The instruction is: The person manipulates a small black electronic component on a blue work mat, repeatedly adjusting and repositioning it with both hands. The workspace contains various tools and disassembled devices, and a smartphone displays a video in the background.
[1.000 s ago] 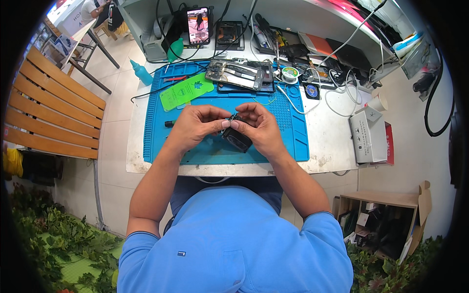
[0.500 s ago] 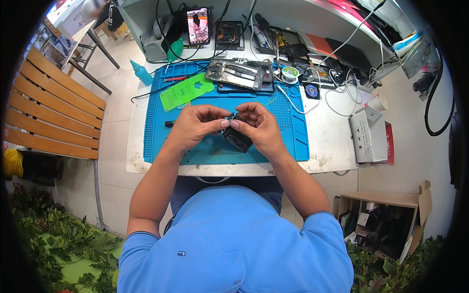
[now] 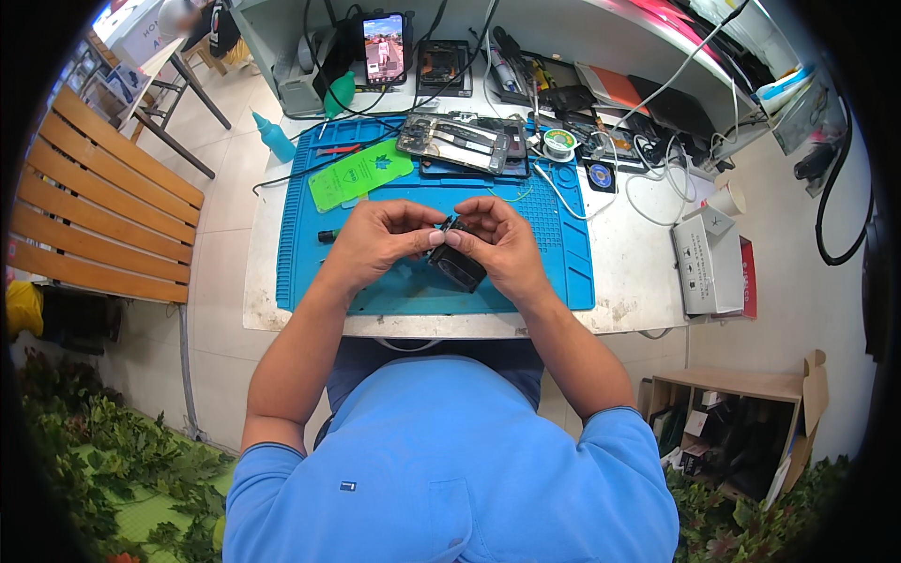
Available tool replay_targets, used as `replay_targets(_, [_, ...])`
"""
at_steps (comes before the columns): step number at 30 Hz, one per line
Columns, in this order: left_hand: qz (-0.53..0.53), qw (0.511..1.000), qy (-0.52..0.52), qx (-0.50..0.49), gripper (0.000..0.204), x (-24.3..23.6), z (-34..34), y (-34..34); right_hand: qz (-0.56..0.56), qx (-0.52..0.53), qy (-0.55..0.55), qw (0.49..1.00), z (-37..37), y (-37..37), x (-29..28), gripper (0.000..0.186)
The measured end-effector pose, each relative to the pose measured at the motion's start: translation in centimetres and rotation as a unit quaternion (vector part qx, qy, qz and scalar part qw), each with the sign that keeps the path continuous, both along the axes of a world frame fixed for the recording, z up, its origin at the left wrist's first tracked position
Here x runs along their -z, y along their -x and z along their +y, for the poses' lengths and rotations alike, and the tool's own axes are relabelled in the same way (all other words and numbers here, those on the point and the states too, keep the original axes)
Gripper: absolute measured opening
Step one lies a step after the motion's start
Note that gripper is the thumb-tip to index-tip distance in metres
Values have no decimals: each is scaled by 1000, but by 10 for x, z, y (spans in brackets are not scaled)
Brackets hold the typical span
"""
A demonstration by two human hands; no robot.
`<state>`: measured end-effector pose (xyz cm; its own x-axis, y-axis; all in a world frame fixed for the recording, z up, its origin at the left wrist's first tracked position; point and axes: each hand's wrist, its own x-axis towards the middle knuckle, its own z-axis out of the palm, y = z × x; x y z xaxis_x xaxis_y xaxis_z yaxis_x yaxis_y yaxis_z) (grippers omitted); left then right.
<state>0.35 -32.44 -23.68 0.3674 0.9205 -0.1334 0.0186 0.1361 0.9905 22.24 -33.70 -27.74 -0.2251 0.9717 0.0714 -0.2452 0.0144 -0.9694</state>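
My left hand [image 3: 380, 246] is curled narrow, its thumb and forefinger pinched together at the upper end of a black block [image 3: 458, 272]. My right hand [image 3: 497, 246] is also narrow, thumb and fingers closed around the same end of the block, so both my thumb tips nearly meet there. The finer detail between my fingertips is too small to tell. The block slants down toward my body, between my two wrists and over the near part of the blue mat [image 3: 394, 298]; I can't tell whether its lower end touches the mat.

My grip and the block look much as they did a second ago. The clear change is on the propped phone [image 3: 384, 51] at the back: its screen showed a dark figure and now shows a pale-clothed one under a bright sky.

Beyond my left hand lies a dark pen-like tool [image 3: 328, 235], then a bright green case [image 3: 361, 175] with a dark leaf mark and small print. Farther back, an opened device [image 3: 454, 144] lies at the mat's far side, near a solder spool [image 3: 559, 143] with a printed round label. A black square [image 3: 601, 174] beside it carries a blue round label. At the right edge of the white surface [image 3: 638, 281], a white box [image 3: 693, 267] bears dark lettering and little symbols, and my blue shirt [image 3: 441, 441] has a small dark tag.
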Motion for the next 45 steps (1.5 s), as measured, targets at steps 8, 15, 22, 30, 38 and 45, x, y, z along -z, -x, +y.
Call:
replay_targets(8, [-16,1000,5,8,32,4,1,0,25,2,-73,997,-2,3,8,25])
replay_targets(15, [-20,1000,12,5,31,3,0,-1,-18,-25,-76,997,0,0,4,18])
replay_targets(22, [-15,1000,16,-9,30,4,-2,-3,-17,-5,-19,1000,-2,-1,0,31])
replay_targets(30, [-16,1000,13,-12,29,1,-3,-5,-8,19,-29,999,-2,0,-2,37])
replay_targets(38, [-11,1000,15,-13,29,-1,-3,-4,-13,12,-17,1000,-4,-1,-5,36])
replay_targets(45, [-7,1000,3,-6,31,1,-1,0,-17,14,-37,999,-4,1,-1,35])
